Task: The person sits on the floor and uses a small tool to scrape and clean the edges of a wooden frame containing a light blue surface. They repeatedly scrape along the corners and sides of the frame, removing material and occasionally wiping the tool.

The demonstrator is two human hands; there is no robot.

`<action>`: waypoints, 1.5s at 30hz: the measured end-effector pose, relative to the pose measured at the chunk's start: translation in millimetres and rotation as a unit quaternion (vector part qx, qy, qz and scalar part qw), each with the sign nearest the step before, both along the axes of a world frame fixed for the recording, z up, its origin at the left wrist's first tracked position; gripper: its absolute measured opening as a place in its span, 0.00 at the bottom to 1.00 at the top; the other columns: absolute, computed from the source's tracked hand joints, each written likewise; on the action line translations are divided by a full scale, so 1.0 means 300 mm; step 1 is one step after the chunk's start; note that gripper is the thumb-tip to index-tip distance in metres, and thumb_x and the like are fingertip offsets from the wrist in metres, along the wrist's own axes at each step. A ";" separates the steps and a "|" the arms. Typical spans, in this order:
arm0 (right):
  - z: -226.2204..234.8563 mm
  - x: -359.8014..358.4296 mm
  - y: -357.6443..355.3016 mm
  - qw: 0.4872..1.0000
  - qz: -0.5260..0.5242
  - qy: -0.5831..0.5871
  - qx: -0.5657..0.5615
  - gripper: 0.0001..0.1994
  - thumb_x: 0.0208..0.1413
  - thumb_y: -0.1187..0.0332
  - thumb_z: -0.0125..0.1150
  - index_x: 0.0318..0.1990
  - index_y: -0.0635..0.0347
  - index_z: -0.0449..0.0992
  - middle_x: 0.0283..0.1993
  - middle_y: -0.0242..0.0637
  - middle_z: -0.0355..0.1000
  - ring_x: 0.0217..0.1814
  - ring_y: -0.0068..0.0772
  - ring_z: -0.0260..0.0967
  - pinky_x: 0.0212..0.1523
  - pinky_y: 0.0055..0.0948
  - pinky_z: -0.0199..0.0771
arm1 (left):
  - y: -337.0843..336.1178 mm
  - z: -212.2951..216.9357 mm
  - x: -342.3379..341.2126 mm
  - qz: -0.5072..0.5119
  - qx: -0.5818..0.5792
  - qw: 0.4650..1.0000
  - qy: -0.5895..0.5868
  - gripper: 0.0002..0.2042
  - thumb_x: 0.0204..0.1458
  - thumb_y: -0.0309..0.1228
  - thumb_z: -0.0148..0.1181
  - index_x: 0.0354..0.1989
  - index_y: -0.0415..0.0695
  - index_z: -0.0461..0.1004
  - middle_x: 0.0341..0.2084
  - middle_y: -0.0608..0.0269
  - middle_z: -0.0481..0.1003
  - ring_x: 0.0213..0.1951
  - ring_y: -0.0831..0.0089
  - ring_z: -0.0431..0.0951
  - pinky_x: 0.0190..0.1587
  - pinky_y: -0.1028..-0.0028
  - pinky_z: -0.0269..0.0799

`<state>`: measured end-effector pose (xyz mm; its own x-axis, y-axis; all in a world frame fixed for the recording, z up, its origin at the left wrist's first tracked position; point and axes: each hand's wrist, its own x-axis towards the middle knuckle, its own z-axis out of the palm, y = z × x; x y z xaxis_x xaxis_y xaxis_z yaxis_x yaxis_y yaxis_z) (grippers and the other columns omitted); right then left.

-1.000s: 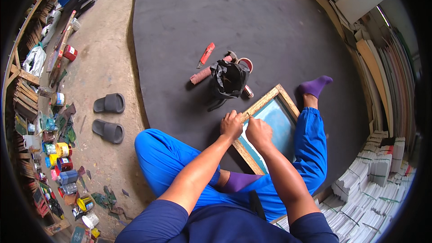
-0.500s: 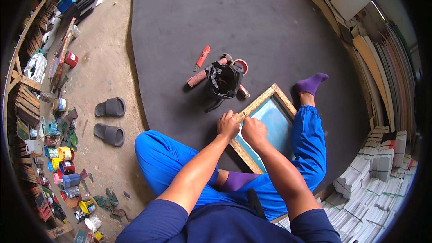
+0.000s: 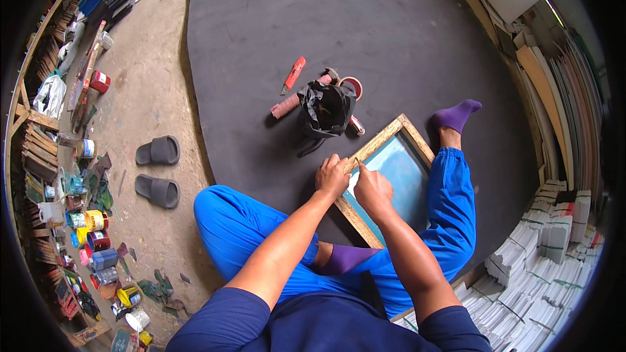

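A wooden frame [image 3: 360, 224] with blue mesh [image 3: 403, 179] stretched inside leans across my lower legs, tilted. My left hand [image 3: 332, 177] is closed over its left-hand bar, fingers curled around the wood. Close beside it, my right hand [image 3: 373, 190] is closed in a fist over the mesh near the inner edge of that bar. A small thin thing shows at its fingertips, too small to name. Beyond the frame stands a black plastic bag [image 3: 324, 109], open at the top. Around it lie a red cutter knife [image 3: 294, 74], a pink roll [image 3: 285, 106] and a tape roll [image 3: 353, 86].
I sit on a dark mat [image 3: 261, 19]. Grey slippers [image 3: 158, 150] lie on the bare floor to the left, near several paint cans [image 3: 96, 220] along a rack. Bundled white stacks [image 3: 521, 287] and leaning boards [image 3: 544, 104] line the right side.
My right hand has shifted slightly and turned, its fingertips now higher at the bar's inner edge. The left hand keeps its hold. The whole view has moved a little.
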<state>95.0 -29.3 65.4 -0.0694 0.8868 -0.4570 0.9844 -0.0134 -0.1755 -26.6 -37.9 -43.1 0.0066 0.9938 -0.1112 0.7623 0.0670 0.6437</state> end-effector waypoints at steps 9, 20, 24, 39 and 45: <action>0.006 0.000 -0.006 0.999 -0.026 0.011 0.016 0.21 0.62 0.69 0.49 0.61 0.50 0.78 0.38 0.55 0.81 0.42 0.57 0.81 0.43 0.53 0.79 | -0.009 0.010 0.000 0.009 0.011 1.000 -0.014 0.23 0.46 0.32 0.73 0.53 0.46 0.79 0.43 0.61 0.73 0.49 0.58 0.75 0.51 0.59 0.75; -0.003 0.019 -0.012 0.999 -0.027 0.028 0.024 0.20 0.63 0.68 0.49 0.60 0.52 0.78 0.40 0.57 0.80 0.43 0.58 0.80 0.45 0.54 0.78 | -0.002 0.010 0.002 0.015 0.018 1.000 -0.006 0.24 0.44 0.31 0.74 0.53 0.44 0.80 0.41 0.61 0.74 0.48 0.59 0.75 0.51 0.61 0.74; 0.001 0.012 -0.007 0.999 -0.024 0.033 0.020 0.21 0.61 0.69 0.49 0.60 0.53 0.77 0.39 0.57 0.80 0.42 0.59 0.80 0.44 0.54 0.78 | -0.005 0.002 0.002 0.015 0.026 0.999 -0.010 0.24 0.44 0.31 0.74 0.53 0.43 0.80 0.41 0.61 0.74 0.48 0.59 0.75 0.51 0.60 0.74; -0.067 0.092 -0.032 0.993 -0.046 0.100 0.039 0.21 0.60 0.69 0.53 0.61 0.50 0.76 0.40 0.57 0.80 0.44 0.58 0.79 0.44 0.53 0.79 | -0.002 -0.014 -0.001 0.000 0.025 1.000 -0.009 0.23 0.46 0.32 0.74 0.53 0.44 0.79 0.43 0.60 0.73 0.50 0.58 0.75 0.52 0.60 0.74; -0.004 0.027 -0.029 1.000 -0.008 0.021 -0.009 0.22 0.60 0.70 0.53 0.63 0.57 0.71 0.43 0.58 0.79 0.45 0.58 0.81 0.42 0.53 0.81 | 0.005 -0.004 0.002 -0.002 0.014 1.000 0.006 0.24 0.45 0.32 0.74 0.54 0.44 0.80 0.42 0.60 0.73 0.50 0.58 0.75 0.52 0.60 0.74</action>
<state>103.2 -37.9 64.1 -0.0744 0.8795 -0.4700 0.9760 -0.0325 -0.2153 -25.8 -36.4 -44.4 0.0092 0.9965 -0.0828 0.7708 0.0457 0.6354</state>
